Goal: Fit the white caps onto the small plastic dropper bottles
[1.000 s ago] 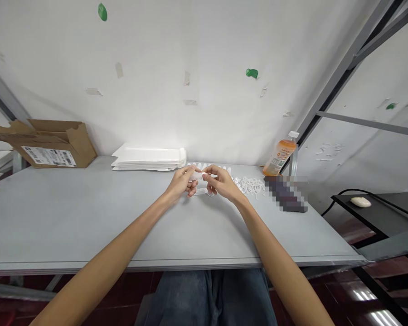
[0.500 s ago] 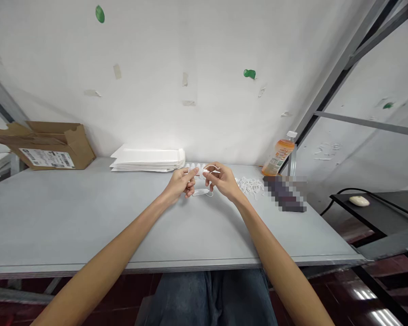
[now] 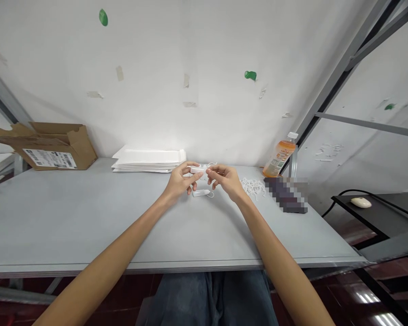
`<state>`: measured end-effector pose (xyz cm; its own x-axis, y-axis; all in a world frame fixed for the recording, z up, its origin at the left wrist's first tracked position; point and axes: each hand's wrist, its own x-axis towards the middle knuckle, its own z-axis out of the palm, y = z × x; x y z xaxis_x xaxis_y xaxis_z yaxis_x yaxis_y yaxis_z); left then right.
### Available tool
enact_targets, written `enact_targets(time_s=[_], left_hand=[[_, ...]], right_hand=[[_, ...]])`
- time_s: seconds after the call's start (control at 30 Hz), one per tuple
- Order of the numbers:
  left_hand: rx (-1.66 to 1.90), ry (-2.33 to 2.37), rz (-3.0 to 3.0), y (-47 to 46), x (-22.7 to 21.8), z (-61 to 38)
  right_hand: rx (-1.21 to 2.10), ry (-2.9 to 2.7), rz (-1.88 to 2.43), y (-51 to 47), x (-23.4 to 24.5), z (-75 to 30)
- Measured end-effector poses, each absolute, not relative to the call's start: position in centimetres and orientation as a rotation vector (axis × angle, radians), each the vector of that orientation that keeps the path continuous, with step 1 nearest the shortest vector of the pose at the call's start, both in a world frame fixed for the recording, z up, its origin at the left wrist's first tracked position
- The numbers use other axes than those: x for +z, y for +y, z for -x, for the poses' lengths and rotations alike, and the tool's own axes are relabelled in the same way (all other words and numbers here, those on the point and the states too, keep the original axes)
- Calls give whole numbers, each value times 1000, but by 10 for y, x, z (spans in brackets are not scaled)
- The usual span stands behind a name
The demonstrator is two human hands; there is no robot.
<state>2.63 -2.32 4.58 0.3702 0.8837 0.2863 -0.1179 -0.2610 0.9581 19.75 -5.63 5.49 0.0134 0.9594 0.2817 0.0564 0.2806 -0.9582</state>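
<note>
Over the grey table (image 3: 88,222), my left hand (image 3: 181,180) and my right hand (image 3: 226,179) pinch a small white folded strip (image 3: 197,170) from either side, with a thin white elastic loop (image 3: 211,165) rising behind it. Just below my fingers, a similar white piece with a loop (image 3: 201,193) lies on the tabletop. To the right of my right hand lies a tangle of white elastic loops (image 3: 253,188).
A stack of white paper sheets or bags (image 3: 148,160) lies along the wall. An open cardboard box (image 3: 59,151) stands back left. An orange-labelled bottle (image 3: 279,158) and a pixelated dark object (image 3: 286,194) are back right. A mouse (image 3: 360,202) sits on a black side table.
The white piece has narrowed from a wider scalloped shape into a slim fold between my fingers. My hands have drawn slightly apart, and the right one has moved a little right.
</note>
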Motion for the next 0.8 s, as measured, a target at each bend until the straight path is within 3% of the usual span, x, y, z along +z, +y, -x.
enact_targets(time_s=[0.43,0.7,0.8], left_hand=[[1108,813,-1418,-19,44,-27],[1156,801,-1428,-17,44,-25],[1153,794,-1447,-17,44,-26]], right_hand=[[839,-1460,1090,-58,64,-215],[280,-1881,1723,-68,68,-267],[243,-2041,1895,-69,63,-272]])
